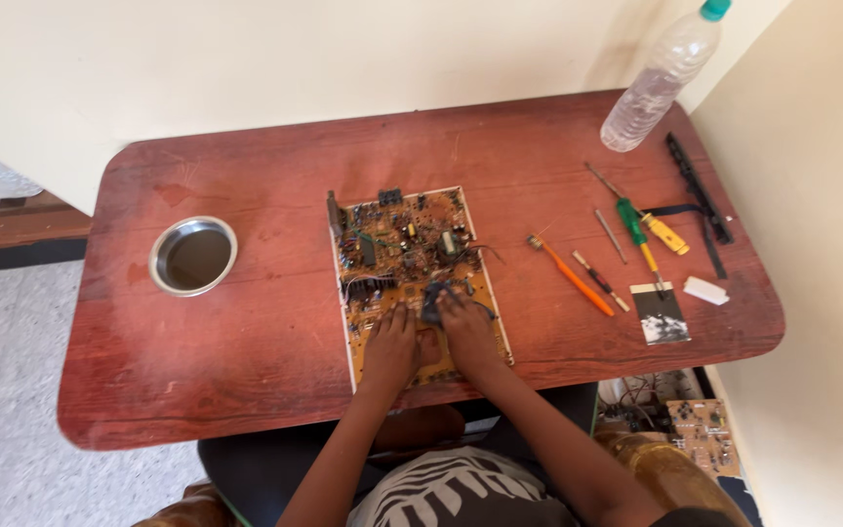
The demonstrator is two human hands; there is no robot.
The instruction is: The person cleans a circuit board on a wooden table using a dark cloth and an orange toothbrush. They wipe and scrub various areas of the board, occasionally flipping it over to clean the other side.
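- Seated at a reddish-brown wooden surface (pixel 246 351), a person bends over a tan circuit board (pixel 397 244) crowded with components, which lies flat at the middle near the front edge.
- Both hands rest on the board's near end: the left hand (pixel 391 346) lies palm down with fingers loosely spread, gripping nothing that can be seen.
- Just beside it, the right hand (pixel 467 332) has its fingers curled on a small dark component (pixel 435 298) on the board; whether it pinches the part or only presses it cannot be told.
- Well apart to the left stands a round steel bowl (pixel 193 256).
- To the right lie an orange-handled tool (pixel 572 276), a green and yellow screwdriver (pixel 636 229), a thin metal rod (pixel 610 235) and a small white block (pixel 705 290).
- At the far right corner, a clear plastic bottle (pixel 651 88) with a teal cap leans against the wall.
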